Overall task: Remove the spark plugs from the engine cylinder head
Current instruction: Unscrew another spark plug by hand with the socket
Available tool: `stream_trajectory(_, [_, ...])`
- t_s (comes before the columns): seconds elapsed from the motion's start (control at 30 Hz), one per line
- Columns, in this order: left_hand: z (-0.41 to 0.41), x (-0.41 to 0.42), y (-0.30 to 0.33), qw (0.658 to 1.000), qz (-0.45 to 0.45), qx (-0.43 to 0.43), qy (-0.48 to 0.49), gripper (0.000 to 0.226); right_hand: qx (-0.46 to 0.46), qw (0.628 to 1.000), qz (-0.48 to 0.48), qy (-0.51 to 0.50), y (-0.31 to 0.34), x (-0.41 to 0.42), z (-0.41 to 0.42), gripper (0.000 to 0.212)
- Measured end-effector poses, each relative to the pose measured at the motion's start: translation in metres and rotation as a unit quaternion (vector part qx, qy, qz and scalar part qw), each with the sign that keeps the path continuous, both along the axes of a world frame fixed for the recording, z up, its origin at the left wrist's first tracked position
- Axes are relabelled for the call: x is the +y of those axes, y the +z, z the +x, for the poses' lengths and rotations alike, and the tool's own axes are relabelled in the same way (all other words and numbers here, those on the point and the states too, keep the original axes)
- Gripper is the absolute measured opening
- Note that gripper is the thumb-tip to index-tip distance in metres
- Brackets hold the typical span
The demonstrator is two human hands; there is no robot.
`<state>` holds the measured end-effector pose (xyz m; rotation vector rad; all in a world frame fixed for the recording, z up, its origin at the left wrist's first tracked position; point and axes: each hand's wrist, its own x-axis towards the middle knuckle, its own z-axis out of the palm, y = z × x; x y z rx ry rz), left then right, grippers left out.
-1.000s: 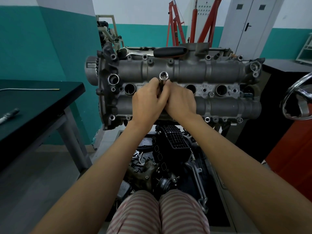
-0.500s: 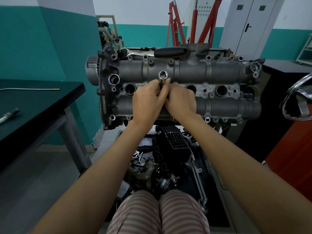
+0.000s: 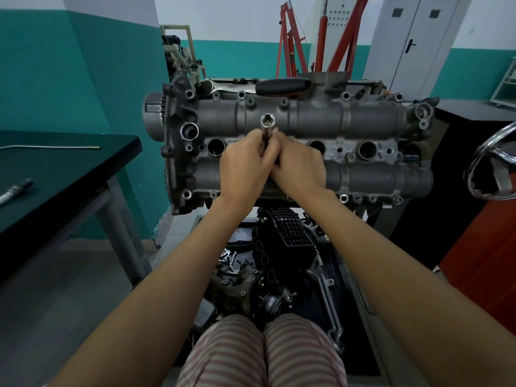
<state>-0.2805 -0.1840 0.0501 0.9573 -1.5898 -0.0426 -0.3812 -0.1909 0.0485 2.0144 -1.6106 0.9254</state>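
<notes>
Hands meet at the middle of the engine cylinder head (image 3: 363, 118): the left hand (image 3: 245, 170) and the right hand (image 3: 300, 170) both curl their fingers round a metal socket tube (image 3: 267, 124) that stands out of the second plug well, its open end toward the camera. Three other wells (image 3: 367, 150) along the same row gape open; whether any spark plug sits in the tube cannot be told. A black-handled ratchet (image 3: 282, 86) lies on the head's far edge, and a loose spark plug (image 3: 15, 188) lies on the dark table (image 3: 69, 163) at left.
</notes>
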Motion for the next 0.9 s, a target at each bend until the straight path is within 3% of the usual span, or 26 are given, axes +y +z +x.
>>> stream_trajectory(0.13, [0.0002,0.0007,0.0001,1.000,-0.015,-0.007,0.006,0.044,-0.021,0.999,0.002,0.026,0.0022,0.0027,-0.0002,0.027])
stream_trajectory(0.43, [0.0023,0.0014,-0.0034,1.000,0.002,-0.024,0.002,0.023,0.009,1.000,0.007,0.006,0.0000,0.0003,0.0004,0.019])
stream_trajectory(0.7, [0.0013,-0.0007,-0.0004,0.999,-0.013,-0.028,0.008,0.052,-0.012,1.000,0.012,0.016,0.0032,0.0025,0.0002,0.026])
stream_trajectory(0.9, [0.0012,0.0030,-0.0032,1.000,-0.003,-0.023,0.006,0.033,0.010,1.000,0.024,-0.006,0.0018,0.0012,0.0005,0.018])
